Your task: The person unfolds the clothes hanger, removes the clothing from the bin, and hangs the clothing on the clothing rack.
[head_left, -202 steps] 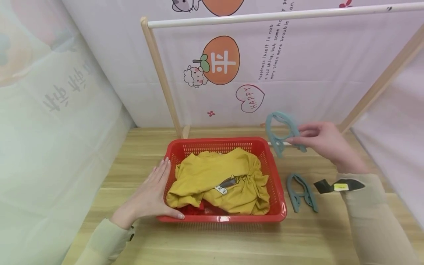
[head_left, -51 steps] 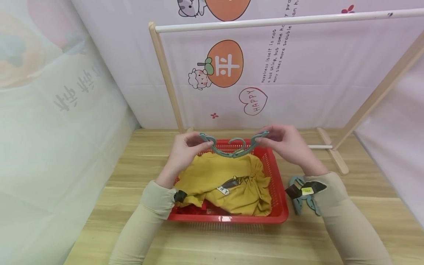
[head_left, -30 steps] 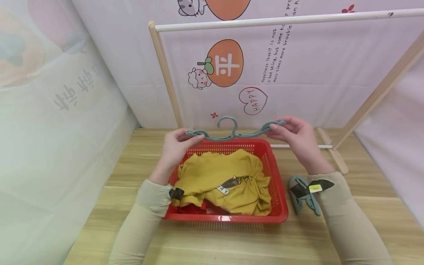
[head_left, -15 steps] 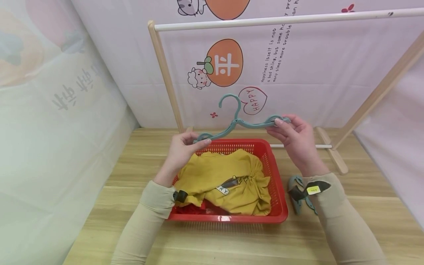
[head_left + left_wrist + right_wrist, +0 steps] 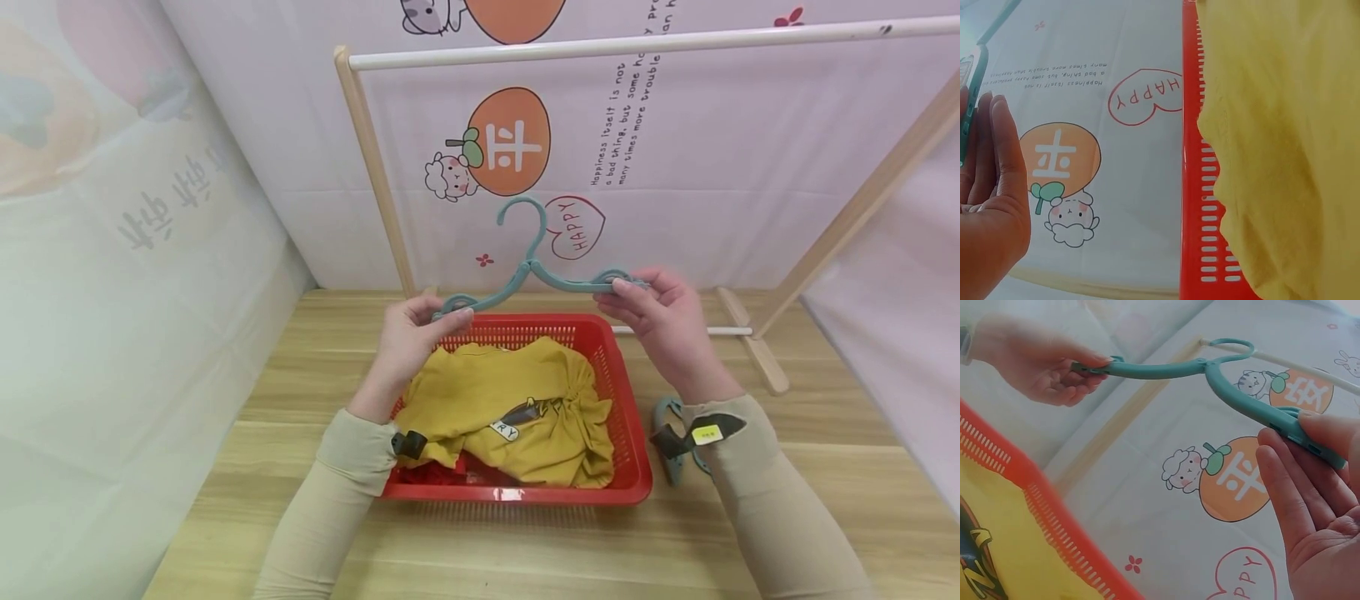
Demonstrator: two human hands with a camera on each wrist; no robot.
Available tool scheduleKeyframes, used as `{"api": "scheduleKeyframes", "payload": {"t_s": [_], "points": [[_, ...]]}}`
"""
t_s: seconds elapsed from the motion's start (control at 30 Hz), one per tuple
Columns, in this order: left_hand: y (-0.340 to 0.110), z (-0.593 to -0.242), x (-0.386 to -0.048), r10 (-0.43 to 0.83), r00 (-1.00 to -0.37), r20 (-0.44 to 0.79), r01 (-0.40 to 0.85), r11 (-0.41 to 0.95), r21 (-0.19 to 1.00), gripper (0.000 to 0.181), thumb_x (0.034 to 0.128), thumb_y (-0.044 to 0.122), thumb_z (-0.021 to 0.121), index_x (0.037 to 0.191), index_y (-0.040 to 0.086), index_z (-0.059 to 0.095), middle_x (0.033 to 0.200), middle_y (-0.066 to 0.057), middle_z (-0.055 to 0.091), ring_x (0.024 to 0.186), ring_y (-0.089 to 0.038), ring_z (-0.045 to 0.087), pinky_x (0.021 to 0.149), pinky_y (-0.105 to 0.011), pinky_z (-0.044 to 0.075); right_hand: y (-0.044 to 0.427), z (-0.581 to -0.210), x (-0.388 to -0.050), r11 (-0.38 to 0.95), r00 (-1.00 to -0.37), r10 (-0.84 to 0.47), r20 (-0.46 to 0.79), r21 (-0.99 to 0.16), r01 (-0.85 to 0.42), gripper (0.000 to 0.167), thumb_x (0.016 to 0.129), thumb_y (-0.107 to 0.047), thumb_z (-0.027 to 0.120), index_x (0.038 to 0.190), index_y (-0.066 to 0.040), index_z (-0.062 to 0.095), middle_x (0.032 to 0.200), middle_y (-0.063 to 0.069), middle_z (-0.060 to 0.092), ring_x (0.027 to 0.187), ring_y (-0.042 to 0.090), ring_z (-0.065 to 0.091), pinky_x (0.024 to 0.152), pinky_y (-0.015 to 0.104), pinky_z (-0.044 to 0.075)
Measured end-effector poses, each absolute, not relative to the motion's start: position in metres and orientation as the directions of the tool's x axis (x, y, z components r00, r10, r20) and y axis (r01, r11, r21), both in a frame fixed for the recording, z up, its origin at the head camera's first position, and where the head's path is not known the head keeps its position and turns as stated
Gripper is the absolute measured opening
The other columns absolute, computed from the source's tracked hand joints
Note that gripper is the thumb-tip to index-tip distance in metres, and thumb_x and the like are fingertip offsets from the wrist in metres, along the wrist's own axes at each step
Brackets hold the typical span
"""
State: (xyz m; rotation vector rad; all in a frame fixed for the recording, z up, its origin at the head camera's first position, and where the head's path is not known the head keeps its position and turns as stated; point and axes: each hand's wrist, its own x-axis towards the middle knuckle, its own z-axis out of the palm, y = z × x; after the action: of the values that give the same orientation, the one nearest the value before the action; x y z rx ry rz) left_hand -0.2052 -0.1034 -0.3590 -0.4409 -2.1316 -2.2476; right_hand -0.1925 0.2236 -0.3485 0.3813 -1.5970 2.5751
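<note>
A teal folding clothes hanger (image 5: 517, 279) is held unfolded above the back of the red basket, its hook upward. My left hand (image 5: 408, 337) pinches the end of one arm; my right hand (image 5: 667, 329) pinches the other end between thumb and fingers. The right wrist view shows the whole hanger (image 5: 1160, 370) from below, both ends gripped. Only a sliver of the hanger (image 5: 979, 69) shows in the left wrist view. Beneath, a mustard-yellow garment (image 5: 487, 392) with a printed patch lies bunched in the red plastic basket (image 5: 630, 433), with some red cloth under it.
A rack with a white top rail (image 5: 637, 46) and wooden posts (image 5: 375, 175) stands behind the basket. A second teal hanger (image 5: 670, 467), folded, lies on the wooden table (image 5: 525, 554) right of the basket, partly hidden by my right sleeve. A printed sheet hangs behind.
The right hand brought the folded hanger from the right; the left hand left the basket rim and took its other end. The arms were spread outward, and the hook turned upward.
</note>
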Motion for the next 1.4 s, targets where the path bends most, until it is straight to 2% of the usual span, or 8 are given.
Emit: {"api": "scheduleKeyframes", "payload": {"t_s": [0.27, 0.5, 0.8, 0.97, 1.1, 1.17, 1.27, 1.4], "points": [[-0.105, -0.360, -0.207, 0.183, -0.959, 0.215, 0.198, -0.103, 0.975, 0.010, 0.0916, 0.009, 0.078, 0.093, 0.001, 0.073, 0.093, -0.009, 0.076, 0.088, -0.025, 0.074, 0.088, -0.042, 0.058, 0.223, -0.350, -0.191, -0.390, -0.968, -0.066, 0.242, -0.899, -0.198, 0.010, 0.096, -0.002, 0.070, 0.101, 0.002, 0.063, 0.100, 0.014, 0.075, 0.091, 0.024, 0.075, 0.089, 0.038, 0.056], [-0.113, -0.364, -0.209, 0.194, -0.956, 0.222, 0.209, -0.085, 0.974, 0.012, 0.0909, 0.007, 0.078, 0.097, -0.002, 0.074, 0.093, -0.010, 0.076, 0.088, -0.024, 0.074, 0.087, -0.047, 0.058, 0.231, -0.346, -0.190, 0.027, -0.973, -0.094, 0.213, -0.976, -0.216, 0.017, 0.092, -0.012, 0.078, 0.100, 0.001, 0.072, 0.094, 0.010, 0.077, 0.085, 0.021, 0.075, 0.083, 0.034, 0.059], [-0.119, -0.365, -0.207, 0.225, -0.954, 0.196, 0.192, -0.042, 0.981, 0.019, 0.0892, 0.015, 0.082, 0.096, -0.001, 0.075, 0.091, -0.006, 0.076, 0.087, -0.024, 0.073, 0.083, -0.037, 0.058, 0.242, -0.329, -0.190, 0.456, -0.962, -0.238, 0.133, -0.859, -0.231, 0.029, 0.090, -0.029, 0.082, 0.104, -0.004, 0.079, 0.093, 0.007, 0.076, 0.087, 0.026, 0.073, 0.077, 0.033, 0.059], [-0.119, -0.365, -0.206, 0.230, -0.956, 0.183, 0.181, -0.028, 0.983, 0.018, 0.0875, 0.017, 0.084, 0.094, 0.002, 0.076, 0.090, -0.004, 0.076, 0.085, -0.021, 0.071, 0.080, -0.036, 0.058, 0.242, -0.320, -0.191, 0.532, -0.934, -0.342, 0.103, -0.798, -0.283, 0.025, 0.091, -0.030, 0.080, 0.102, -0.008, 0.080, 0.093, 0.007, 0.077, 0.089, 0.032, 0.073, 0.077, 0.035, 0.060], [-0.120, -0.365, -0.206, 0.232, -0.956, 0.177, 0.177, -0.025, 0.984, 0.004, 0.0890, 0.011, 0.081, 0.089, 0.012, 0.077, 0.090, -0.003, 0.076, 0.084, -0.019, 0.071, 0.081, -0.040, 0.057, 0.239, -0.315, -0.191, 0.557, -0.914, -0.398, 0.082, -0.770, -0.312, 0.022, 0.091, -0.029, 0.080, 0.102, -0.010, 0.081, 0.093, 0.002, 0.077, 0.087, 0.027, 0.072, 0.077, 0.035, 0.059], [-0.120, -0.365, -0.205, 0.233, -0.956, 0.176, 0.176, -0.019, 0.984, 0.008, 0.0895, 0.010, 0.080, 0.087, 0.016, 0.076, 0.090, -0.002, 0.076, 0.084, -0.018, 0.070, 0.080, -0.038, 0.056, 0.239, -0.314, -0.191, 0.561, -0.909, -0.411, 0.074, -0.765, -0.316, 0.020, 0.092, -0.028, 0.080, 0.102, -0.011, 0.081, 0.093, 0.002, 0.077, 0.086, 0.025, 0.072, 0.077, 0.036, 0.059], [-0.120, -0.365, -0.205, 0.236, -0.955, 0.181, 0.180, -0.025, 0.983, 0.008, 0.0892, 0.010, 0.081, 0.087, 0.016, 0.076, 0.088, -0.002, 0.076, 0.083, -0.018, 0.070, 0.076, -0.031, 0.056, 0.238, -0.313, -0.192, 0.574, -0.904, -0.422, 0.063, -0.753, -0.320, 0.018, 0.092, -0.028, 0.079, 0.101, -0.012, 0.081, 0.093, 0.001, 0.077, 0.085, 0.023, 0.071, 0.076, 0.035, 0.059], [-0.119, -0.364, -0.204, 0.237, -0.954, 0.183, 0.179, -0.038, 0.983, 0.006, 0.0884, 0.011, 0.082, 0.088, 0.011, 0.076, 0.087, -0.003, 0.075, 0.082, -0.017, 0.071, 0.075, -0.032, 0.056, 0.238, -0.312, -0.194, 0.589, -0.896, -0.440, 0.060, -0.734, -0.338, 0.014, 0.092, -0.027, 0.080, 0.099, -0.015, 0.082, 0.091, 0.000, 0.077, 0.083, 0.021, 0.071, 0.075, 0.034, 0.058]]}}
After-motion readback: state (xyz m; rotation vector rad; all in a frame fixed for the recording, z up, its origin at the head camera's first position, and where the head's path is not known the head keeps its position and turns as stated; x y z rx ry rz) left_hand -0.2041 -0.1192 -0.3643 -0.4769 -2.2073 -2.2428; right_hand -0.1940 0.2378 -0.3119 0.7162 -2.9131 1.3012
